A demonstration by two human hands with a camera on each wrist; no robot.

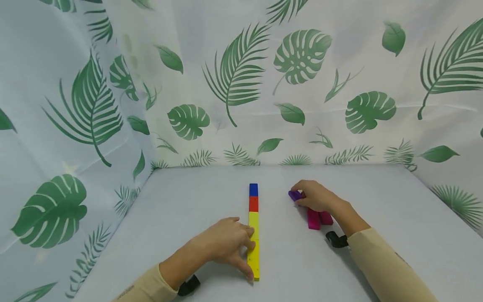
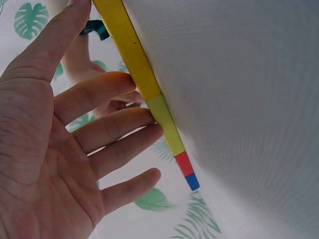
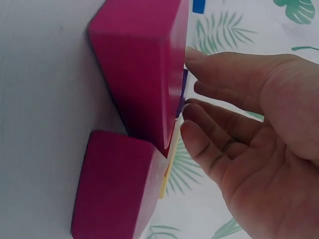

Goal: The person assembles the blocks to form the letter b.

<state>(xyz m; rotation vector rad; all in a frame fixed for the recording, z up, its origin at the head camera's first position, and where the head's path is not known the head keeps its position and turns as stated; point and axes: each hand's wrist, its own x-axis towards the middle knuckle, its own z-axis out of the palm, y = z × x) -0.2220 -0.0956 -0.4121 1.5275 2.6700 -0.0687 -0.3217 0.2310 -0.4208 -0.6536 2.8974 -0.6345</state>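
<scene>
A straight row of blocks runs away from me in the head view: a blue block [image 1: 253, 189] at the far end, then a red block [image 1: 253, 204], a lighter yellow block [image 1: 253, 220] and a deeper yellow block [image 1: 255, 262] nearest. My left hand [image 1: 226, 241] lies along the row's left side, its fingers extended and fingertips touching the two yellow blocks, thumb by the near end. To the right, my right hand [image 1: 318, 197] pinches a small purple block [image 1: 295, 195]. Below that hand are two magenta blocks [image 1: 313, 220], close together; they loom large in the right wrist view.
The blocks rest on a white tabletop [image 1: 181, 197]. Behind it and at both sides hangs a white curtain [image 1: 241, 142] with green leaf prints. Black wrist devices [image 1: 336, 239] are worn below both hands.
</scene>
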